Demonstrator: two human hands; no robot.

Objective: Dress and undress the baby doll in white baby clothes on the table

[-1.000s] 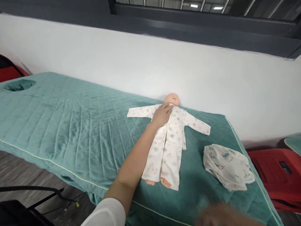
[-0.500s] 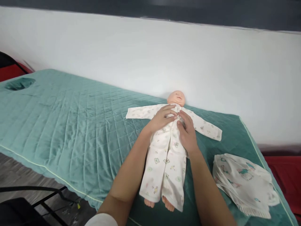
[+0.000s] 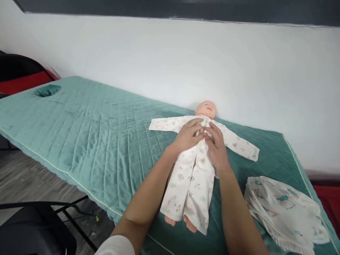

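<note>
A baby doll (image 3: 206,109) lies on its back, its head near the wall and its feet toward me. It wears a white printed long-sleeved baby shirt (image 3: 240,143) and matching trousers (image 3: 183,179). My left hand (image 3: 189,134) rests on the doll's chest, thumb and fingers closed on the shirt's front opening. Facing it, my right hand (image 3: 216,143) pinches the cloth at the same spot, fingertips almost touching the left ones. The fingers hide the fastening itself. Both sleeves stretch out sideways, and bare toes show below the trouser legs.
A green quilted cover (image 3: 106,117) lies over the bed, which has a face hole (image 3: 47,90) at the far left. A crumpled white printed garment (image 3: 287,209) lies at right. A black chair (image 3: 37,226) stands at lower left, and the white wall (image 3: 159,60) runs behind.
The view has shifted a little, so everything sits slightly farther right. My hands stay on the shirt front, with the fingertips drawn closer together.
</note>
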